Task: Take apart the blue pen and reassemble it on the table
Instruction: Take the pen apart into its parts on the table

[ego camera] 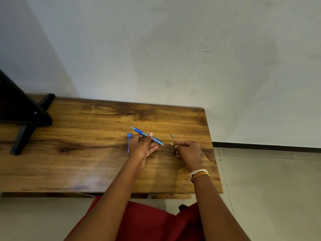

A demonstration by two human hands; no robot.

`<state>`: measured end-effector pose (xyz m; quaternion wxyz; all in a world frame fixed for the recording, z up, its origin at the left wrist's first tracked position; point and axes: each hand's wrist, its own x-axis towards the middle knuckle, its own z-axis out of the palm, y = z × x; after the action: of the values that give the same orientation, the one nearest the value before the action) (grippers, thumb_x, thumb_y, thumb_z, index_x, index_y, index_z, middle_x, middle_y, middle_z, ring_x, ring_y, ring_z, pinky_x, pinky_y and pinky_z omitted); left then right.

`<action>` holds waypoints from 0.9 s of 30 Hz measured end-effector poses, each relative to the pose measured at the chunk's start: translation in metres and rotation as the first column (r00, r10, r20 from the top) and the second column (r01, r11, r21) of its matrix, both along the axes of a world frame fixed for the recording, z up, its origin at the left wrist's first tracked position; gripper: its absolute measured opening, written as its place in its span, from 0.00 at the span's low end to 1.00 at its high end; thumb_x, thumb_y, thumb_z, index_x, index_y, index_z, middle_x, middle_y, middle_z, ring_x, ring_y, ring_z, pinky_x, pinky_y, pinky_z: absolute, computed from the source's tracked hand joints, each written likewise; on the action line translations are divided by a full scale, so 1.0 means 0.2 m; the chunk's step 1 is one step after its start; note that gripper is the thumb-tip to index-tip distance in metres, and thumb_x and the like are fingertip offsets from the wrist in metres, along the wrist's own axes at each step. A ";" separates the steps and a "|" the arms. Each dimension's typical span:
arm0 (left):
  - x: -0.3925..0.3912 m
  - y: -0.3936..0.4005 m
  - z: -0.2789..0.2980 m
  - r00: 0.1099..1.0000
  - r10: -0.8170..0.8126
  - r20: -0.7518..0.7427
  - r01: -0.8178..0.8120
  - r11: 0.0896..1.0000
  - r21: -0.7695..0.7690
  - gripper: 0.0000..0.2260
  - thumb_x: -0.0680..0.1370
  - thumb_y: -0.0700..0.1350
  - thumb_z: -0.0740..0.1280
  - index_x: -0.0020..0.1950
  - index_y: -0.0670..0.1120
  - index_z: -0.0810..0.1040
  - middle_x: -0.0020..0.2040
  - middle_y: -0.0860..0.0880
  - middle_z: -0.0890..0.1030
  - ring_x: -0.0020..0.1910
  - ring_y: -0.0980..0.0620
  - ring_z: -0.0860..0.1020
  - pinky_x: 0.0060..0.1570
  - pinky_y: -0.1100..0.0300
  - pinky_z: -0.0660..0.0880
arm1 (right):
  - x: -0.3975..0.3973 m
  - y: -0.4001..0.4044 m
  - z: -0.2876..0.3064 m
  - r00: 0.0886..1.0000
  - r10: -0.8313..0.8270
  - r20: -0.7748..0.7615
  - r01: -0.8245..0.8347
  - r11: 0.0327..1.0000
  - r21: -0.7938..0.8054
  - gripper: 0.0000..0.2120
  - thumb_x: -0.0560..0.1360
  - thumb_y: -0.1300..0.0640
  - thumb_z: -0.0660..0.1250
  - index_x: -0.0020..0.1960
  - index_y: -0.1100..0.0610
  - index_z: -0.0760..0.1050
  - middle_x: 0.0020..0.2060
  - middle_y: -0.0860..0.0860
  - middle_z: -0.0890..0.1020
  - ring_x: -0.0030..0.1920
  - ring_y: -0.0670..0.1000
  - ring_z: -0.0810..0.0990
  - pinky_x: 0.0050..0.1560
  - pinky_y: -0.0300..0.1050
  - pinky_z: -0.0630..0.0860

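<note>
My left hand [141, 146] pinches the blue pen barrel [139, 131] between thumb and fingers, its tip pointing up and to the left above the wooden table [86, 145]. My right hand [188, 151] is closed around a thin part whose small white end [171, 144] shows just off the barrel's open rear end. A blue clip piece [129, 143] lies on the table left of my left hand. A small grey part [171, 135] lies on the table beyond my right hand.
A black stand [26, 117] occupies the table's far left. The table's right edge [214, 153] runs close to my right hand, with tiled floor beyond. A grey wall stands behind the table. Red cloth covers my lap below the near edge.
</note>
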<state>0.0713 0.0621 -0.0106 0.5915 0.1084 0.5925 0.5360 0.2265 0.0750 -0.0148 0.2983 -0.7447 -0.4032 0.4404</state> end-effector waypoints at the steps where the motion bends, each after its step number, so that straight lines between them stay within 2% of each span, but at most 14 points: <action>1: 0.00 0.00 0.00 1.000 -0.007 -0.006 0.007 1.000 -0.004 0.06 0.78 0.40 0.66 0.50 0.39 0.72 0.49 0.37 0.81 0.42 0.46 0.83 0.40 0.57 0.81 | 0.01 -0.01 0.00 0.999 -0.030 -0.011 0.030 1.000 -0.009 0.07 0.73 0.66 0.68 0.48 0.60 0.83 0.35 0.52 0.83 0.32 0.46 0.80 0.34 0.37 0.79; 4: 0.00 0.00 -0.01 0.998 -0.031 -0.045 0.030 0.999 -0.023 0.07 0.77 0.40 0.67 0.52 0.38 0.74 0.47 0.39 0.81 0.41 0.47 0.83 0.39 0.58 0.81 | -0.02 -0.04 0.01 1.000 -0.012 -0.001 0.012 0.999 0.034 0.07 0.72 0.64 0.69 0.48 0.58 0.84 0.40 0.53 0.85 0.41 0.50 0.83 0.48 0.46 0.82; 6: 0.00 0.00 -0.01 0.997 -0.040 -0.072 0.037 0.999 -0.040 0.08 0.77 0.40 0.68 0.53 0.37 0.75 0.47 0.39 0.81 0.42 0.46 0.83 0.39 0.57 0.81 | -0.06 -0.06 0.02 0.995 0.098 0.015 -0.099 0.992 0.083 0.07 0.71 0.61 0.71 0.49 0.56 0.84 0.42 0.50 0.85 0.45 0.48 0.83 0.51 0.42 0.79; 9: 0.00 0.00 -0.01 0.994 -0.056 -0.094 0.052 0.998 -0.040 0.08 0.76 0.39 0.68 0.52 0.37 0.75 0.44 0.40 0.82 0.39 0.48 0.84 0.36 0.59 0.82 | -0.12 -0.08 0.04 0.969 0.240 0.059 -0.246 0.960 0.134 0.10 0.70 0.59 0.74 0.51 0.56 0.83 0.41 0.47 0.84 0.41 0.40 0.80 0.42 0.28 0.74; 11: 0.00 -0.01 0.00 0.995 -0.055 -0.084 0.053 0.998 -0.030 0.06 0.76 0.38 0.68 0.51 0.37 0.75 0.42 0.40 0.82 0.34 0.51 0.84 0.30 0.62 0.80 | -0.14 -0.08 0.03 0.957 0.277 0.087 -0.288 0.943 0.167 0.09 0.70 0.59 0.74 0.50 0.57 0.84 0.42 0.48 0.85 0.39 0.36 0.79 0.38 0.23 0.72; 15: -0.01 -0.01 0.00 0.993 -0.078 -0.087 0.078 0.997 -0.005 0.04 0.77 0.39 0.67 0.49 0.39 0.76 0.42 0.41 0.83 0.34 0.52 0.84 0.31 0.64 0.79 | -0.15 -0.08 0.03 0.957 0.272 0.106 -0.288 0.936 0.203 0.07 0.70 0.60 0.74 0.48 0.57 0.85 0.42 0.50 0.87 0.38 0.36 0.79 0.36 0.22 0.71; 19: -0.06 -0.01 0.01 0.969 -0.094 -0.229 0.090 0.996 -0.025 0.06 0.78 0.42 0.67 0.52 0.40 0.76 0.42 0.43 0.82 0.35 0.51 0.82 0.31 0.65 0.79 | -0.18 -0.07 0.01 0.959 0.226 0.170 -0.259 0.944 0.205 0.07 0.71 0.58 0.74 0.48 0.58 0.85 0.40 0.52 0.86 0.36 0.40 0.79 0.34 0.23 0.69; 22: -0.13 -0.01 0.01 0.916 -0.070 -0.396 0.047 0.996 -0.069 0.04 0.78 0.43 0.66 0.51 0.43 0.77 0.41 0.46 0.82 0.31 0.52 0.80 0.27 0.63 0.78 | -0.22 -0.08 0.00 0.955 0.210 0.211 -0.251 0.950 0.187 0.08 0.71 0.56 0.73 0.48 0.58 0.85 0.40 0.52 0.86 0.37 0.42 0.80 0.38 0.27 0.74; 24: -0.18 -0.01 -0.01 0.860 -0.057 -0.507 0.012 0.996 -0.091 0.04 0.77 0.42 0.67 0.50 0.44 0.79 0.40 0.47 0.82 0.29 0.54 0.79 0.23 0.63 0.76 | -0.25 -0.08 -0.01 0.945 0.210 0.250 -0.254 0.954 0.158 0.08 0.71 0.54 0.73 0.48 0.57 0.85 0.41 0.52 0.87 0.41 0.48 0.83 0.45 0.41 0.80; 27: -0.24 -0.02 -0.03 0.786 -0.048 -0.616 -0.026 0.993 -0.111 0.03 0.75 0.43 0.69 0.47 0.45 0.80 0.35 0.51 0.80 0.28 0.54 0.77 0.25 0.62 0.76 | -0.29 -0.09 -0.02 0.911 0.225 0.347 -0.287 0.948 0.138 0.10 0.72 0.52 0.71 0.50 0.55 0.84 0.41 0.50 0.86 0.44 0.49 0.83 0.44 0.43 0.79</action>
<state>0.0232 0.0573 -0.0167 0.3736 0.2475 0.7821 0.4330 0.1677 0.0574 -0.0179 0.2349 -0.7166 -0.5807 0.3067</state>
